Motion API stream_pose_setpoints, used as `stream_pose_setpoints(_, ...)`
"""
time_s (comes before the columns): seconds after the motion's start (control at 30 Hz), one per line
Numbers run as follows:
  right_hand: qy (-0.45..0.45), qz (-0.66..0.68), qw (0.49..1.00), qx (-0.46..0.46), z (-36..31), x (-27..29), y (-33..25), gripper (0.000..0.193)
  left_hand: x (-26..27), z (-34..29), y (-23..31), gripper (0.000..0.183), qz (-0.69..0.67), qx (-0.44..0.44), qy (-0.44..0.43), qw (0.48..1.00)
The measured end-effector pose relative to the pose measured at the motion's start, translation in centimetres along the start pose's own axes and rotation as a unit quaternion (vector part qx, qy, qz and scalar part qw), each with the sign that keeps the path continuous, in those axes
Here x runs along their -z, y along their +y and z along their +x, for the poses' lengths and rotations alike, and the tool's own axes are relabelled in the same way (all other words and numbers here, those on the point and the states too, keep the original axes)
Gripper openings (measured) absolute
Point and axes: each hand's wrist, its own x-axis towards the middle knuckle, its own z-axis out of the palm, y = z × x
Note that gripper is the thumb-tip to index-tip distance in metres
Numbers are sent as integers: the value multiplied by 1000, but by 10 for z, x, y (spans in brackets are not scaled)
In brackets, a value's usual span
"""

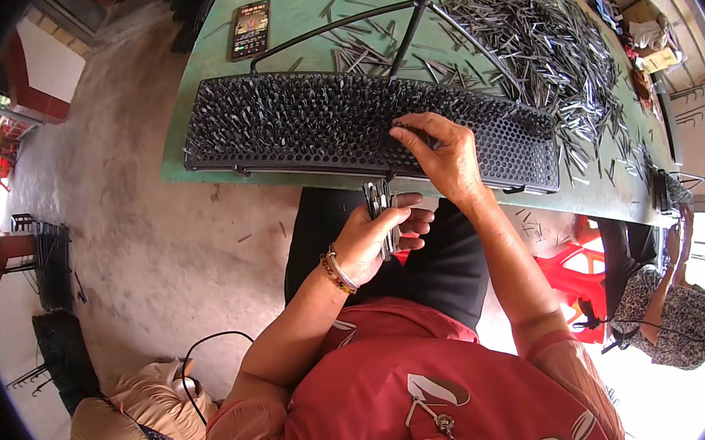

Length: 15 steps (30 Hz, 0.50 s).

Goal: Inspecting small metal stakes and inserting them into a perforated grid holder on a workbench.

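A long black tray (524, 152) with a perforated face lies along the table's near edge. Dark slender strips stand upright, packed in its holes from the left end to past the middle; toward the right end many holes show bare. My right hand (451, 159) rests over the tray right of its middle, thumb and fingertips pinched together against the holes; what is between them is too small to make out. Below the tray's front edge, my left hand (369, 237) grips a bundle of thin metal strips (377, 196) under its thumb, with the other fingers loosely curled.
Loose strips (543, 40) are heaped on the green table (206, 64) at the back right. A phone (250, 30) lies behind the tray's left end, and a black rod frame (411, 36) rises behind it. Another person (667, 313) sits at the right, near a red stool (575, 283).
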Motion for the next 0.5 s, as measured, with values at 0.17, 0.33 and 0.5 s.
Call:
stream_pose_setpoints(0.17, 19, -28, 997, 68, -3, -6, -1, 18, 5, 1, 0, 32, -18, 23, -20, 999)
stream_pose_setpoints(0.33, -4, 20, 1000, 21, -3, -7, -1, 23, 5, 1, 0, 30, -17, 41, -18, 999)
stream_pose_setpoints(0.5, 2, -131, 973, 190, 1, -8, 3, 22, 1, 0, -2, 31, 1, 23, -28, 999)
